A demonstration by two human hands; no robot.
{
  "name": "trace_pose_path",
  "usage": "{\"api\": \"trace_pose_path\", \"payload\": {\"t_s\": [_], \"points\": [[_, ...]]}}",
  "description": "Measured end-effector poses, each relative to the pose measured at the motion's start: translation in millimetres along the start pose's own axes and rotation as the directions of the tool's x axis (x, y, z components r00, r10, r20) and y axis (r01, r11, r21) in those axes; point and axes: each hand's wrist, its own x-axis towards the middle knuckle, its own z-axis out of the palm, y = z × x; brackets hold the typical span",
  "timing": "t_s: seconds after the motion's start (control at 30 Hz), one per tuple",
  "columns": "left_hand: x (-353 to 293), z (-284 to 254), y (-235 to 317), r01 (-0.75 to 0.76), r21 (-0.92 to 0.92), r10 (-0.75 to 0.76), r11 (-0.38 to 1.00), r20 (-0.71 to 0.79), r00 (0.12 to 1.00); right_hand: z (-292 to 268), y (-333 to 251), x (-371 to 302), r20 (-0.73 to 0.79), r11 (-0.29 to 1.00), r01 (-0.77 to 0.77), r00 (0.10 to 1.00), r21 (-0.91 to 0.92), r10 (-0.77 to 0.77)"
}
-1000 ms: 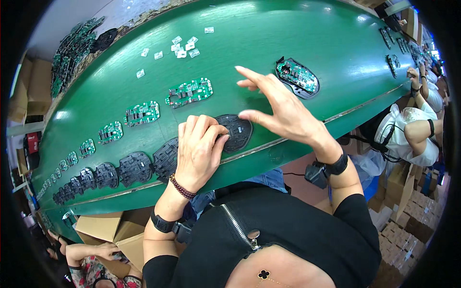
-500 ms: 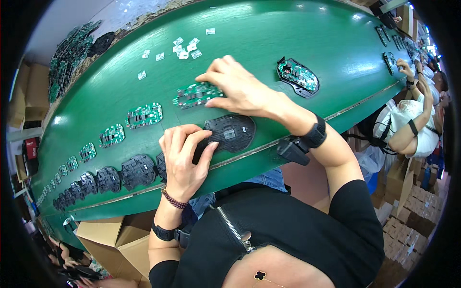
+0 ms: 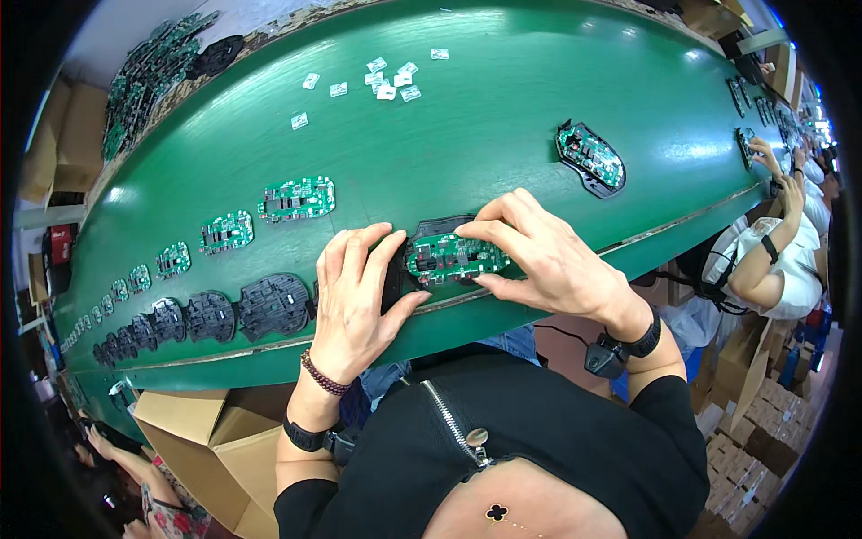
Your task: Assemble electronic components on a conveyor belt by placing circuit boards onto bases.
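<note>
A long green table (image 3: 485, 117) extends to both sides of the circuit board (image 3: 453, 259). Beyond the board lie small white cards (image 3: 385, 92); to its left, a row of similar boards (image 3: 226, 233) and a row of black shells (image 3: 272, 305). A filled shell (image 3: 604, 189) sits beyond it to the right. An open carton (image 3: 180, 414) stands nearer and left; a co-worker (image 3: 779, 269) is at far right. The board lies over a black base (image 3: 438, 226), its right end held between the right hand's (image 3: 567, 263) thumb and fingers. The left hand (image 3: 355, 296) is spread wide at the base's left end; whether it grips cannot be determined.
</note>
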Motion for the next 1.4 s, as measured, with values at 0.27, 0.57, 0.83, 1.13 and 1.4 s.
{"api": "trace_pose_path", "payload": {"t_s": [0.27, 0.57, 0.83, 1.13, 1.4], "points": [[5.6, -1.1, -2.5, -0.052, -0.034, 0.051, 0.998, -0.015, 0.999, 0.5, 1.3, 3.8, 0.042, 0.999, -0.034, 0.999, -0.001, 0.034], [6.4, -0.4, -8.9, -0.090, -0.054, 0.088, 0.994, -0.037, 0.995, 13.4, 27.1, 3.2, 0.070, 0.992, -0.017, 0.997, 0.126, 0.008], [8.2, -1.1, -9.4, -0.093, -0.060, 0.093, 0.994, -0.012, 0.996, 17.9, 36.5, 3.0, 0.018, 0.996, 0.055, 0.998, 0.071, -0.057], [38.0, 13.7, 2.9, -0.148, -0.147, 0.156, 0.978, 0.047, 0.987, 30.8, 41.4, -2.7, -0.088, 0.986, 0.025, 0.996, 0.167, -0.010], [40.7, 17.3, 8.6, -0.107, -0.184, 0.124, 0.977, 0.082, 0.989, 36.7, 36.8, -15.3, -0.076, 0.974, -0.072, 0.993, 0.215, 0.090]]}}
